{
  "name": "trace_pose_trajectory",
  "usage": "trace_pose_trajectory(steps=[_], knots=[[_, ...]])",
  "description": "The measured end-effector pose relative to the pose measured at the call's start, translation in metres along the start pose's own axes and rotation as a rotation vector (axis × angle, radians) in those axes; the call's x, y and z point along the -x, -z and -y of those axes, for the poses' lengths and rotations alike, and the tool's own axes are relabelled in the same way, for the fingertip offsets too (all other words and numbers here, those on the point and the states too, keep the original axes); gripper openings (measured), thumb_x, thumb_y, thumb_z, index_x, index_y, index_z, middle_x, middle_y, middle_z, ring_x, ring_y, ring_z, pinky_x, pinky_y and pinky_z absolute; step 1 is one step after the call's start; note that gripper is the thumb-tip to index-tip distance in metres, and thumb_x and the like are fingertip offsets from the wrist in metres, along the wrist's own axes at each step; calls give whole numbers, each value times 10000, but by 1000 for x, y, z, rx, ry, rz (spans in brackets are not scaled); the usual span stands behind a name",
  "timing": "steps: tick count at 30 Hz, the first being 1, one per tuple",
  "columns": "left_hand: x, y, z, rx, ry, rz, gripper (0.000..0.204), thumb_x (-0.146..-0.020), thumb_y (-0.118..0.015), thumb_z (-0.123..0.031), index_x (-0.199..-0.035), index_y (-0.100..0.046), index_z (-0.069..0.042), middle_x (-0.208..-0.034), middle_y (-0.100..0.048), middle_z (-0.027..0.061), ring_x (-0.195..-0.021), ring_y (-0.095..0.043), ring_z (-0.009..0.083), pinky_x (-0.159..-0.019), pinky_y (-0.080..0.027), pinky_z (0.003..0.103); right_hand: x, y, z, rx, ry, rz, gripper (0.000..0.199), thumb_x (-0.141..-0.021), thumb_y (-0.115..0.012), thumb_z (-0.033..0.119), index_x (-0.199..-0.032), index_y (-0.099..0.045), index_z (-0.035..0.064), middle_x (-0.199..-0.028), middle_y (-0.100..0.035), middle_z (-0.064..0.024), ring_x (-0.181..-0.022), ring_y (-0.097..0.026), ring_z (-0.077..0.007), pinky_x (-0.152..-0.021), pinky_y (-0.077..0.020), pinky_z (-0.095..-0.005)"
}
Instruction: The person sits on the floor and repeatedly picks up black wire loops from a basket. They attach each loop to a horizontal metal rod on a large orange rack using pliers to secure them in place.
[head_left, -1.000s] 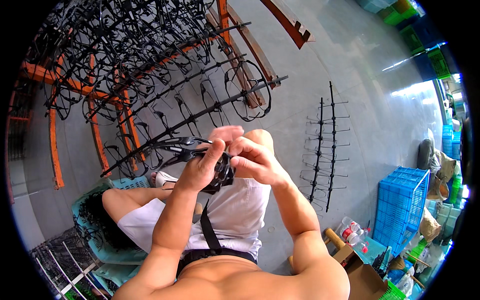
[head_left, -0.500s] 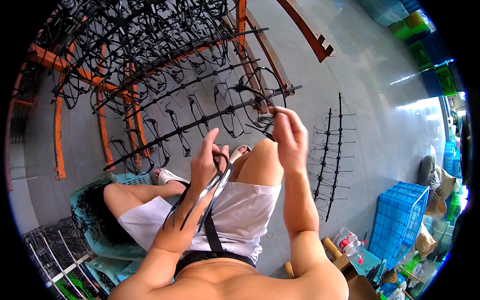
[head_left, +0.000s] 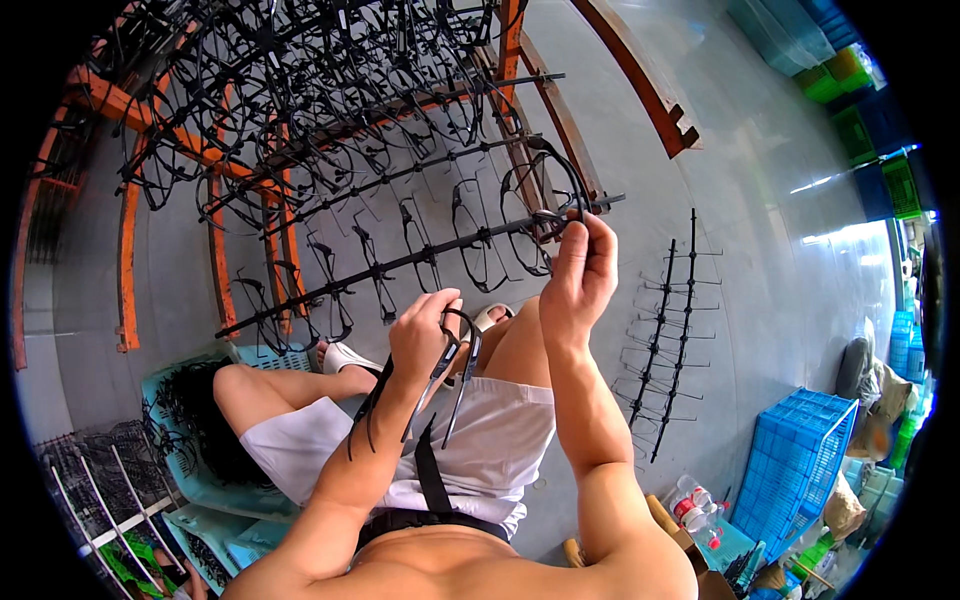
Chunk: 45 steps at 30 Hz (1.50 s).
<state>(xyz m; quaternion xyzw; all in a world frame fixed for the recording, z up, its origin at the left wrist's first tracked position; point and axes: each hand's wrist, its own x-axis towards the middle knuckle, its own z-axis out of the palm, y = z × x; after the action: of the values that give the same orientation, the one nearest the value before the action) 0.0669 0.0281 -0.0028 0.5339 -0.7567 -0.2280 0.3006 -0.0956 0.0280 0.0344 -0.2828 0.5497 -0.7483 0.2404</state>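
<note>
My right hand [head_left: 580, 270] is raised at the near end of a long black hanging rod [head_left: 400, 270], finger and thumb pinched on a thin black curved frame [head_left: 572, 170]. Its loop overlaps the rod in view; whether they touch I cannot tell. Lower and to the left, my left hand [head_left: 422, 330] is closed around several slim black curved pieces [head_left: 455, 360] with shiny long arms, hanging down over the wrist. Similar black frames [head_left: 470, 235] hang spaced along the rod on thin wire hooks.
An orange metal rack [head_left: 130, 265] bears many tangled black frames at the upper left. Two bare hooked rods [head_left: 665, 340] lie to the right. A teal crate [head_left: 160, 385] of black pieces sits beside my left knee; a blue basket [head_left: 800, 450] stands at the lower right.
My view has shifted slightly. The left hand's raised forefinger has folded in over the held pieces. My right hand has turned the frame upright, bringing it nearer the rod's end.
</note>
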Motion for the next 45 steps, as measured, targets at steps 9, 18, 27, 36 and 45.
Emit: trace_pose_trajectory(steps=[9,18,27,36,45], knots=[[0,3,-2,37,38,75,155,-805,-592,-38,-937,-662,4,-847,-662,170,-710,-655,307,-645,-514,351,-27,-21,-56,343,-269,198,252,-952,-546,205,-1036,-566,-32,-767,-586,-39,-689,-501,-121,-653,-447,-280],[1,2,-1,46,71,87,154,-798,-600,-49,-928,-669,-6,-867,-671,166,-780,-661,316,-694,-518,355,-24,-17,-55,194,-441,189,248,-952,-556,222,-1037,-577,-10,-746,-544,13,-601,-405,-42,-527,-368,-212],[-1,2,3,101,28,25,101,-798,-629,-77,-889,-665,-50,-814,-666,115,-737,-646,315,-643,-514,376,-17,8,-72,-187,-514,268,222,-949,-561,203,-1068,-586,17,-748,-520,42,-626,-439,-48,-579,-398,-214],[-21,8,-3,153,92,-12,173,-834,-678,-147,-945,-681,-14,-750,-666,97,-608,-598,145,-574,-471,260,13,31,-79,-455,-510,402,403,-933,-562,136,-1292,-466,-21,-984,-553,-23,-946,-495,-100,-859,-388,-238],[-20,6,-8,158,155,58,130,-827,-624,-107,-925,-676,-39,-831,-673,117,-673,-646,223,-623,-508,297,23,36,-74,-393,-532,256,416,-883,-622,42,-1279,-512,-23,-1036,-629,-75,-893,-584,-139,-819,-465,-264]])
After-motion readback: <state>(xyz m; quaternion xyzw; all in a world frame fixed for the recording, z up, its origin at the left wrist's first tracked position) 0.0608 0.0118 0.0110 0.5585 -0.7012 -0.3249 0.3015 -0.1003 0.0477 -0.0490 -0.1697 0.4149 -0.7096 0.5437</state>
